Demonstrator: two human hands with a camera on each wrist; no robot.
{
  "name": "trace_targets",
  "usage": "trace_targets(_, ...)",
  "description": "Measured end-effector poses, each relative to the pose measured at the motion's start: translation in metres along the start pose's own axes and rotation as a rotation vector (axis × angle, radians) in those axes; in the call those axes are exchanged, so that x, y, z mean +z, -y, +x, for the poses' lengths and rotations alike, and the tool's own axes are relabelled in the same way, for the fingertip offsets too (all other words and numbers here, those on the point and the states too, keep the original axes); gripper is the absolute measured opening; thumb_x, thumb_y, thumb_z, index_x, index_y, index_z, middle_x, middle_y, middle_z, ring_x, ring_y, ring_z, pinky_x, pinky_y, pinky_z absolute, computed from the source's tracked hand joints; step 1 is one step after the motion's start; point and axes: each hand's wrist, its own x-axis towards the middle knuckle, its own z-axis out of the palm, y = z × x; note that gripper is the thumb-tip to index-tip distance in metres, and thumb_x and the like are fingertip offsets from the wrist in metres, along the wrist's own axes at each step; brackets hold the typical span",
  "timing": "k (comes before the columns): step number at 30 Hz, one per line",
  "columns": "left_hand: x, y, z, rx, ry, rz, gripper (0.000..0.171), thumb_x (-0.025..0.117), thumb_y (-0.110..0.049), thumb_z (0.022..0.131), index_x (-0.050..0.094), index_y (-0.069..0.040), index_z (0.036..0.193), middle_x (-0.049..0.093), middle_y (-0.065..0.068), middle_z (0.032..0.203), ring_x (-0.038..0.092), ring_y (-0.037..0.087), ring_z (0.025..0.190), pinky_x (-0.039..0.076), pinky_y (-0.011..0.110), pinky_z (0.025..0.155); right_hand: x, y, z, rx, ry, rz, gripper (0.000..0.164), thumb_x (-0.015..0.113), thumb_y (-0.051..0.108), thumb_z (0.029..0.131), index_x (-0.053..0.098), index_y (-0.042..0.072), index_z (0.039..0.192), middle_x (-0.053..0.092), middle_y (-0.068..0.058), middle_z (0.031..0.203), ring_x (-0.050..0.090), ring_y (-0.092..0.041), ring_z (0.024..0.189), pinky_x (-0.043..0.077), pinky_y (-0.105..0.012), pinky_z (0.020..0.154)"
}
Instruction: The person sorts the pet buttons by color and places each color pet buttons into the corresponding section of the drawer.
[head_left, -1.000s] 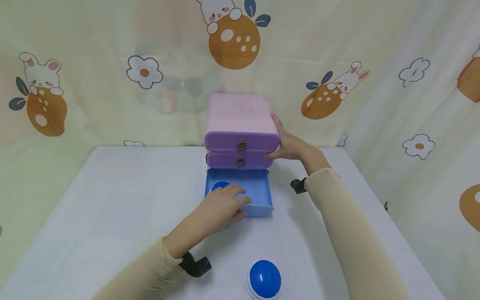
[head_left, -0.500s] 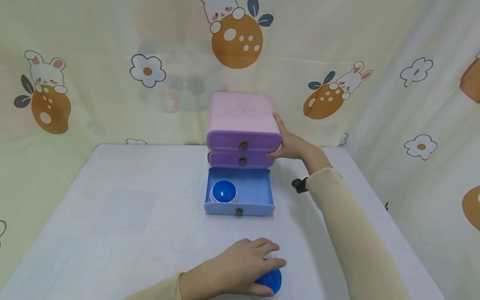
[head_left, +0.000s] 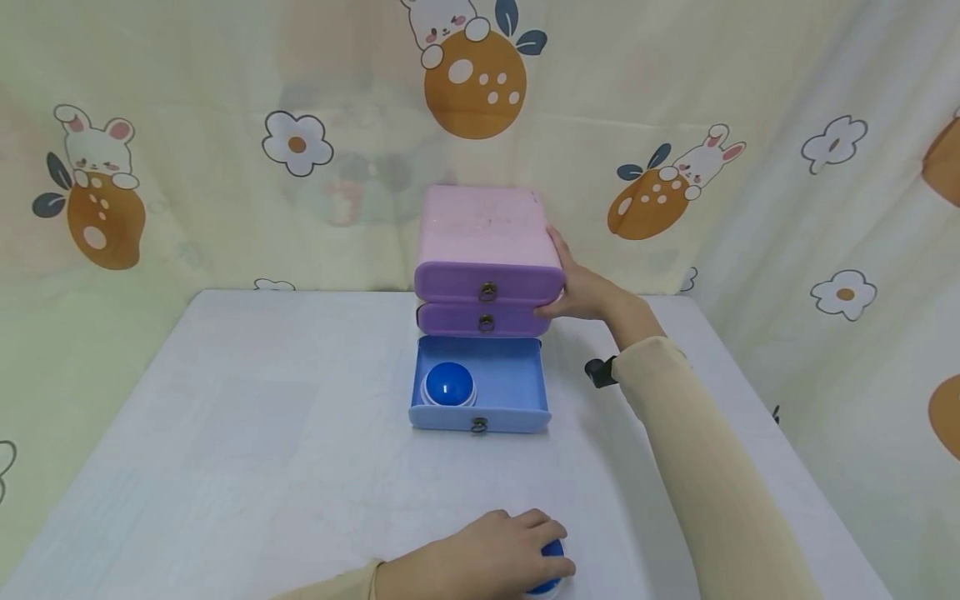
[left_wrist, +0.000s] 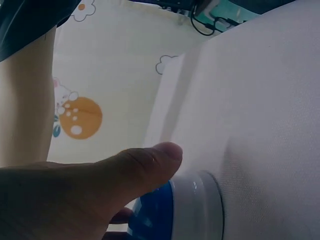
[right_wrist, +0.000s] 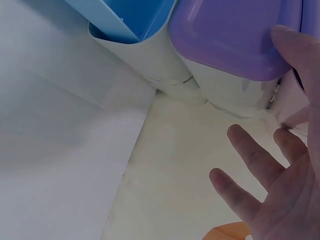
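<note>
My left hand [head_left: 476, 557] grips a blue-domed round button [head_left: 552, 548] with a white base, near the front of the table. In the left wrist view my thumb lies along its side; fingertips show behind the blue dome [left_wrist: 152, 212]. Most of it is hidden under the hand. My right hand [head_left: 588, 292] rests against the right side of a pink drawer cabinet [head_left: 483, 225], its thumb touching a purple drawer front [right_wrist: 230, 40] and the other fingers spread. Below, the light blue drawer [head_left: 513, 375] is pulled out. A second blue-domed button [head_left: 449, 383] sits in its left half.
The white table [head_left: 247, 433] stretches around the cabinet. A patterned curtain [head_left: 360, 225] hangs close behind it. Small ring pulls, such as the blue drawer's ring pull [head_left: 478, 426], are on the drawer fronts.
My left hand has moved from the blue drawer toward the front of the table and closed around the nearer button. The right hand stays at the cabinet's side.
</note>
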Motion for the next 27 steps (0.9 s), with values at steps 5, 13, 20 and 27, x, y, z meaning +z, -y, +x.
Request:
trace_targets(5, 0.0020, 0.0001, 0.0018, -0.001, -0.006, 0.018, 0.061, 0.062, -0.059, 0.082, 0.043, -0.039, 0.137, 0.040, -0.011, 0.146, 0.041, 0.007, 0.129, 0.052, 0.025, 0.090, 0.0003, -0.0001, 0.0011, -0.001, 0.001, -0.010, 0.130, 0.083, 0.022, 0.072, -0.024, 0.043, 0.143, 0.011, -0.011, 0.158, 0.032, -0.034, 0.136, 0.024, -0.061, 0.111)
trace_targets(13, 0.0061, 0.0006, 0.0062, -0.030, 0.002, 0.029, 0.056, 0.062, -0.052, 0.086, 0.044, -0.039, 0.137, 0.042, -0.010, 0.144, 0.043, 0.007, 0.126, 0.053, 0.027, 0.089, 0.0003, -0.0017, 0.0024, 0.000, 0.006, 0.002, 0.130, 0.083, 0.022, 0.072, -0.024, 0.046, 0.142, 0.011, -0.011, 0.158, 0.032, -0.034, 0.136, 0.024, -0.061, 0.111)
trace_targets(20, 0.0073, 0.0032, 0.0081, -0.035, 0.013, -0.009, 0.058, 0.064, -0.052, 0.084, 0.043, -0.040, 0.137, 0.044, -0.011, 0.141, 0.045, 0.006, 0.120, 0.053, 0.026, 0.086, 0.0007, -0.0034, 0.0031, -0.003, 0.002, 0.006, 0.130, 0.083, 0.022, 0.071, -0.023, 0.047, 0.142, 0.015, -0.010, 0.156, 0.034, -0.033, 0.135, 0.026, -0.060, 0.111)
trace_targets(27, 0.0066, 0.0026, 0.0105, -0.041, 0.029, 0.001, 0.057, 0.065, -0.049, 0.084, 0.044, -0.040, 0.136, 0.046, -0.012, 0.137, 0.047, 0.005, 0.115, 0.053, 0.025, 0.086, 0.0002, -0.0030, 0.0018, -0.006, 0.001, 0.000, 0.130, 0.083, 0.020, 0.071, -0.023, 0.045, 0.143, 0.016, -0.012, 0.156, 0.034, -0.035, 0.135, 0.025, -0.060, 0.111)
